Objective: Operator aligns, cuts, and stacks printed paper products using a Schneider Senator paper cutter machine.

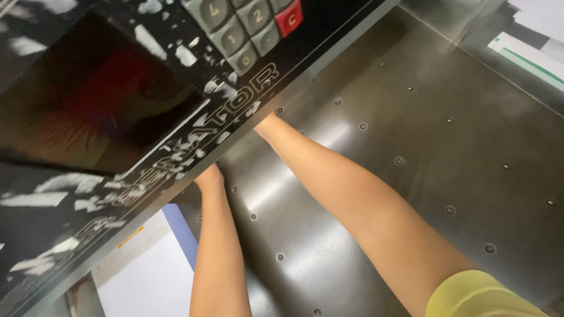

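Both my arms reach forward over a shiny steel machine table (423,147) and go under a black overhanging control panel (176,147). Only the heel of my left hand (209,175) shows at the panel's edge. The fingers are hidden beneath it. My right hand (265,124) is covered the same way, a little farther back and to the right. What either hand touches or holds cannot be seen. My right arm has a yellow sleeve (482,296).
The panel carries a grey keypad with one red key (289,17) and a dark screen (88,100). Worn white patches cover it. Small round holes dot the table. A white paper stack with a blue edge (176,235) lies lower left. More sheets (529,53) lie upper right.
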